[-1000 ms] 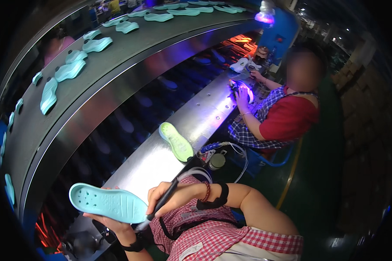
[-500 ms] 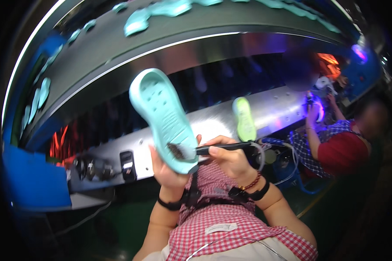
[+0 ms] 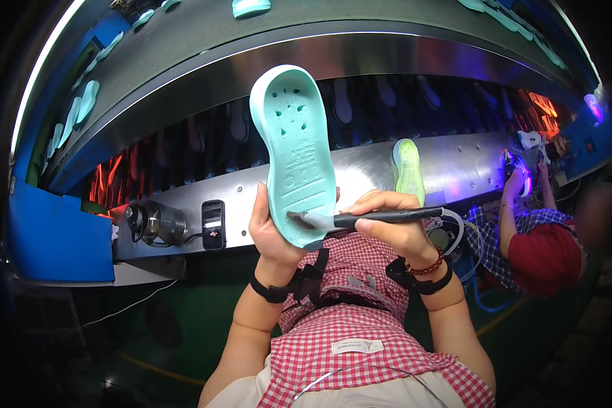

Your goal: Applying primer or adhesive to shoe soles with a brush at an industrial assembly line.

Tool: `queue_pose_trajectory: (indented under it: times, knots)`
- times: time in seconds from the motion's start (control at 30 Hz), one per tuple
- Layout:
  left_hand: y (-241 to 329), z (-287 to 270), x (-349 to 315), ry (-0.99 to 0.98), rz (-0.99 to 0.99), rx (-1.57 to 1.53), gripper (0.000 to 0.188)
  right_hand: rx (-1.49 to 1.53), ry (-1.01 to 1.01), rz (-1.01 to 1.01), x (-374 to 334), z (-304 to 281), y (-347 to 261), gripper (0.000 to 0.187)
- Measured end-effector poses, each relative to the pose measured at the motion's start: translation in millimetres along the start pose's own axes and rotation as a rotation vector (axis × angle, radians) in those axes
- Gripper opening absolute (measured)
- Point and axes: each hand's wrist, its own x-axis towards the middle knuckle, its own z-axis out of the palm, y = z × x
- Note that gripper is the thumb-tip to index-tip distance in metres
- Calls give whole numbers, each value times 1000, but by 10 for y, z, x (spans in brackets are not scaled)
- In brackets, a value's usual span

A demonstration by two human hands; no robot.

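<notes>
In my left hand [image 3: 276, 234] is a turquoise shoe sole [image 3: 296, 143], gripped near its lower end with the hollow face toward me. Holes mark its far part and raised bars its near part. A brush [image 3: 387, 215] with a black handle lies between the closed fingers of my right hand [image 3: 398, 228]. Its bristles touch the inside of the sole near the lower end. A dark patch sits at the sole's near tip. Just beyond my right hand, a yellow-green sole [image 3: 408, 173] rests on the metal ledge.
A metal ledge [image 3: 241, 204] runs across, holding a glass jug [image 3: 158, 224] and a black tray [image 3: 213, 224] at left. Beyond it, a conveyor belt [image 3: 190, 42] carries several turquoise soles [image 3: 251, 7]. At right, a co-worker [image 3: 540, 255] sits by a purple-lit spot. Orange heat glows at both ends.
The view has shifted, and the sole now stands more upright in it. The brush has moved a little across the sole's lower end. Both hands keep their hold.
</notes>
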Motion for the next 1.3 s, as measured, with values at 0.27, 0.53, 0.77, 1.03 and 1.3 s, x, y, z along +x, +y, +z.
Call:
queue_pose_trajectory:
  times: [0.27, 0.53, 0.77, 1.03, 1.3]
  knots:
    - [216, -101, -77, -55, -5, 33, 58, -159, -51, 11, 148, 123, -117, 15]
    - [139, -323, -173, -167, 76, -76, 47, -176, 132, -136, -15, 206, 293, 18]
    - [182, -127, -289, -52, 127, 60, 50, -144, 53, -73, 2, 166, 319, 20]
    - [89, -267, -174, -119, 153, 120, 50, -291, 88, -182, -169, 46, 391, 23]
    - [313, -310, -320, -37, 185, 122, 44, -286, -146, -168, -30, 421, 120, 14]
